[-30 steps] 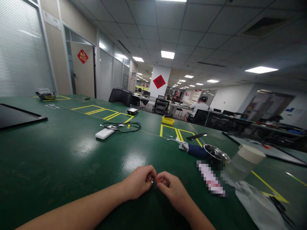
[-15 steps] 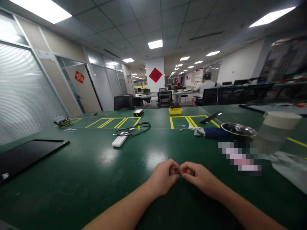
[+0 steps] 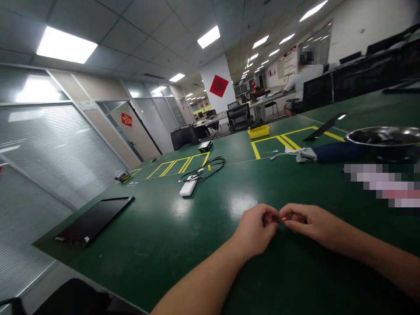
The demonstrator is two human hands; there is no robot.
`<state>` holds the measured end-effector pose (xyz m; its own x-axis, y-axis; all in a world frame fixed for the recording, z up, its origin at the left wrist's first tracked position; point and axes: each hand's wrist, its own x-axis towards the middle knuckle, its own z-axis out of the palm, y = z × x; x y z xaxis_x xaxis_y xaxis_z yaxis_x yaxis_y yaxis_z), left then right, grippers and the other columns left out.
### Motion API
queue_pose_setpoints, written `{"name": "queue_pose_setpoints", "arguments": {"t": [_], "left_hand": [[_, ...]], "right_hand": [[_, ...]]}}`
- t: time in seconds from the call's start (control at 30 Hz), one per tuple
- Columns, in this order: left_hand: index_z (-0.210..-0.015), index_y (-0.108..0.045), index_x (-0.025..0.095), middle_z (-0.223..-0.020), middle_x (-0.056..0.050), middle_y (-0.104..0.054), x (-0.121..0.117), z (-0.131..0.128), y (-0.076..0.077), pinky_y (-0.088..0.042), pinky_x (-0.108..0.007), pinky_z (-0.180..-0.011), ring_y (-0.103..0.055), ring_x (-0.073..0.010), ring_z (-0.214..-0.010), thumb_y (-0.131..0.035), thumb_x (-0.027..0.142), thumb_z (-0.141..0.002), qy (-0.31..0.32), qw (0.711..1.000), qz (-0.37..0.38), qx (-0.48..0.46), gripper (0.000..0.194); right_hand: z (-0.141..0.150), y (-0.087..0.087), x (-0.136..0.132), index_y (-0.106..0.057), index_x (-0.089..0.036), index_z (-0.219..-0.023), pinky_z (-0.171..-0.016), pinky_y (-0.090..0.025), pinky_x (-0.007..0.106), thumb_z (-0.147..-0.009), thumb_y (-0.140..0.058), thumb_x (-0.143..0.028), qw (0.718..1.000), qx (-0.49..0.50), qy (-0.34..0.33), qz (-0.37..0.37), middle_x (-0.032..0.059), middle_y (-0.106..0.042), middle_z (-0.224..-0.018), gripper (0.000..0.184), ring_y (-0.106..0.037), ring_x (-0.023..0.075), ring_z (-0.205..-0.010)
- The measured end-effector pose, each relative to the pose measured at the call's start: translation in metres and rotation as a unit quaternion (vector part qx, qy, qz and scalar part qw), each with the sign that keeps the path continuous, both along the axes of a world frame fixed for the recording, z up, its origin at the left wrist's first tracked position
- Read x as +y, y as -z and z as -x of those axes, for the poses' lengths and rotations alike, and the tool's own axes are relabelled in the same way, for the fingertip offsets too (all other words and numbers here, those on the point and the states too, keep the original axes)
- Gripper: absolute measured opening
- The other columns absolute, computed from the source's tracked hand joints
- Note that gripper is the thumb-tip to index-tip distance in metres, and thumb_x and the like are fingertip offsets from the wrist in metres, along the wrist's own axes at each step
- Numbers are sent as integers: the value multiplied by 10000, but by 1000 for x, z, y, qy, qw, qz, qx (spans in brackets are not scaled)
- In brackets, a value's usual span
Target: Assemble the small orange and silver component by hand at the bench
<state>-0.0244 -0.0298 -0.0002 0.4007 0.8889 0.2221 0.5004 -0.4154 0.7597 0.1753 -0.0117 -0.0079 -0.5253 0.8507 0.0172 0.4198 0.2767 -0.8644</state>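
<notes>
My left hand [image 3: 256, 229] is closed, its fingers curled round something small and dark that they mostly hide. Beside it, my right hand [image 3: 310, 223] pinches a small orange piece [image 3: 284, 219] between thumb and forefinger. The fingertips of both hands meet or nearly meet just above the green table [image 3: 183, 262]. What kind of things these are, and whether they are joined, I cannot tell.
Ahead lie a white power bank [image 3: 188, 186] and a black cable [image 3: 213, 175]. A flat black panel [image 3: 95, 221] is at left. On the right are a metal bowl [image 3: 387, 139] and a dark blue pouch [image 3: 339, 153]. A yellow bin [image 3: 259, 132] stands farther back. A person [image 3: 305, 81] sits beyond the table.
The view has tilted and turned left, so the table and everything on it appear shifted right. Both hands keep their fingertips together, with closed grips as before.
</notes>
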Motion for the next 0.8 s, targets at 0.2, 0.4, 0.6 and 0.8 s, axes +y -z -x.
{"name": "queue_pose_setpoints", "arguments": {"t": [0.2, 0.4, 0.6, 0.8], "left_hand": [[-973, -609, 160, -800, -23, -632, 2, -5, -1, -429, -236, -665, -570, -129, -720, -554, 126, -754, -6, 996, 73, -56, 228], [-993, -561, 148, -809, -31, -654, 4, -4, -1, -453, -243, -665, -610, -138, -730, -534, 103, -735, 20, 978, 156, -135, 263], [-995, -556, 136, -834, -43, -661, 6, -2, 0, -466, -252, -685, -625, -142, -748, -546, 122, -740, 27, 966, 185, -178, 256], [-1019, -580, 129, -838, -38, -652, 3, -2, -4, -466, -248, -693, -613, -130, -737, -562, 154, -755, 6, 957, 209, -201, 266]], "right_hand": [[0, -2, -4, -662, -177, -915, -530, -348, 231, -798, -577, -251, 998, 35, 21, -40, 3, -606, -672, 162, -519, 129, -591], [1, 1, -5, -636, -148, -930, -582, -429, 231, -802, -580, -224, 996, 86, 20, -7, 31, -662, -773, 158, -592, 128, -640], [5, -3, -6, -624, -131, -947, -679, -492, 292, -774, -645, -273, 979, 192, 36, 57, 46, -670, -816, 224, -636, 147, -681], [4, -5, -9, -644, -130, -952, -722, -493, 313, -767, -664, -289, 972, 209, 58, 86, 46, -673, -826, 245, -637, 150, -708]]}}
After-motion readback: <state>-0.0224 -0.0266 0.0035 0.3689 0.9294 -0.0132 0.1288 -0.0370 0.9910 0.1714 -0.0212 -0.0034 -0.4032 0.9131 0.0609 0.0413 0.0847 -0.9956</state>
